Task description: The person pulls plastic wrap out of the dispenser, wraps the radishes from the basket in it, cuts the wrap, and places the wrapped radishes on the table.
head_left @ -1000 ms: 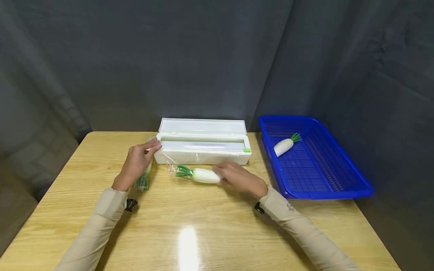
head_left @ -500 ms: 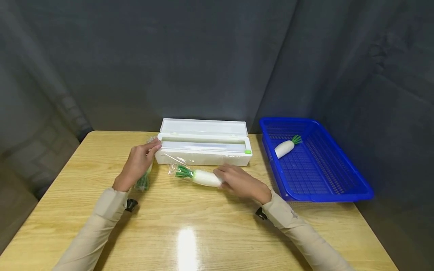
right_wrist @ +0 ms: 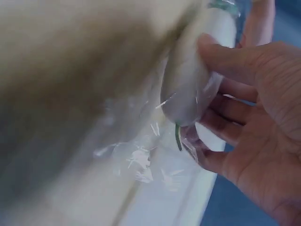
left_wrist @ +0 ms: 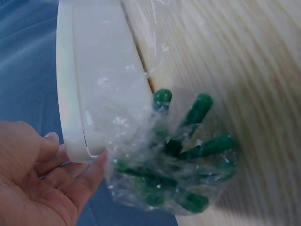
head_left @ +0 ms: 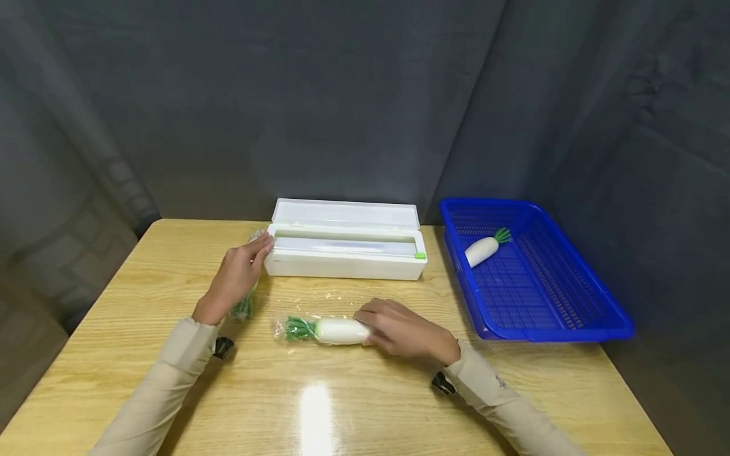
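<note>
Well, in the head view the right hand (head_left: 402, 329) grips a white radish (head_left: 340, 331) in clear film (head_left: 279, 330) in front of the open white box (head_left: 345, 266), the left hand (head_left: 235, 278) pinching that box's left end. The left wrist view shows wrapped green stems (left_wrist: 196, 110) beside the box; the right wrist view, the right hand curled round the radish.

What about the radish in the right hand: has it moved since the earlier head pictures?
Yes. The radish in the right hand has moved away from the white box, toward the view's bottom.
</note>
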Available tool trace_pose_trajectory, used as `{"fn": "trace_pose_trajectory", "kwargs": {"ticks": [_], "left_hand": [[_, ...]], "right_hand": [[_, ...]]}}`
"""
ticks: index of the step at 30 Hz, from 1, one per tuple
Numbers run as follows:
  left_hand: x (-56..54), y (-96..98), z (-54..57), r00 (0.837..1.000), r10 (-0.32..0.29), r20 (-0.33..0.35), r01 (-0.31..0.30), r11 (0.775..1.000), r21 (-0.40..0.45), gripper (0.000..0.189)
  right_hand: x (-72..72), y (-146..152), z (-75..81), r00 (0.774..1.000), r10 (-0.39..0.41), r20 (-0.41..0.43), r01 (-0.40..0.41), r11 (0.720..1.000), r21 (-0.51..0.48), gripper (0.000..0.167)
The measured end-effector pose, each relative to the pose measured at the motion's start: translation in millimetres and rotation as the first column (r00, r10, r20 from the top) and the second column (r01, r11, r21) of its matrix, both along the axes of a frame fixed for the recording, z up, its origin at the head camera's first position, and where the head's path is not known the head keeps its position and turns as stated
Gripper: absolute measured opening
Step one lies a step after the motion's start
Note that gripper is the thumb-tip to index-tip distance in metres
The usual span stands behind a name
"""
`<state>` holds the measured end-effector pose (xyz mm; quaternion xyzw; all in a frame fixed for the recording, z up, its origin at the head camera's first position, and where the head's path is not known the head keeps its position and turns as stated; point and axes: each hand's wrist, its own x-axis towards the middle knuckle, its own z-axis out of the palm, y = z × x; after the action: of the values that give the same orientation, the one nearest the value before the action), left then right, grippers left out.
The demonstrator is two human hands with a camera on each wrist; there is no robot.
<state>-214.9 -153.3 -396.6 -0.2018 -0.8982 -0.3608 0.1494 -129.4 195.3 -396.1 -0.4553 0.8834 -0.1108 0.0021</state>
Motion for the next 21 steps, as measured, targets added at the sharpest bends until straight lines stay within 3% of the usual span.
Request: {"fn": "trace_pose_trajectory", "kwargs": {"ticks": [3,6,9,12,14,15,17,19,21], "left_hand": [[-0.2,1.2,1.7,1.000,0.003,-0.010,-0.003,1.000,-0.009,0.036],[2.5,3.2,2.1,0.999,0.022,-0.030,-0.023,0.999,-0.032,0.035],[9.7,8.4,1.9,0.989,0.054,-0.139,-0.063,0.996,-0.059,0.037],[22.6,18.4,4.6,0.946,0.024,-0.323,-0.055,0.995,-0.088,0.041],[33.6,27.5,7.7,0.910,-0.062,-0.409,0.018,0.994,-0.111,0.042],[39.6,32.6,9.3,0.899,-0.125,-0.420,0.075,0.988,-0.134,0.040],[52.1,42.9,10.6,0.895,-0.254,-0.367,0.198,0.963,-0.184,0.036],[63.7,52.2,9.0,0.898,-0.370,-0.238,0.318,0.919,-0.231,0.035],[73.8,59.0,4.4,0.898,-0.432,-0.083,0.398,0.879,-0.264,0.038]], "right_hand": [[2.6,0,-1.8,0.999,-0.018,-0.032,0.018,1.000,0.002,0.033],[3.8,0,-2.3,1.000,-0.020,-0.001,0.020,1.000,-0.001,0.029],[3.8,0,-2.0,0.999,-0.007,0.049,0.007,1.000,0.007,0.031],[2.9,1,-1.6,0.996,-0.022,0.087,0.022,1.000,0.005,0.033],[1.4,2,-1.9,0.993,-0.033,0.112,0.033,0.999,0.000,0.033],[0.7,3,-1.8,0.992,-0.037,0.122,0.037,0.999,0.001,0.032],[-0.6,4,-2.2,0.990,-0.040,0.139,0.040,0.999,0.001,0.030],[-1.7,5,-3.4,0.987,-0.035,0.154,0.035,0.999,0.001,0.027],[-2.1,6,-4.2,0.985,-0.037,0.167,0.037,0.999,0.007,0.025]]}}
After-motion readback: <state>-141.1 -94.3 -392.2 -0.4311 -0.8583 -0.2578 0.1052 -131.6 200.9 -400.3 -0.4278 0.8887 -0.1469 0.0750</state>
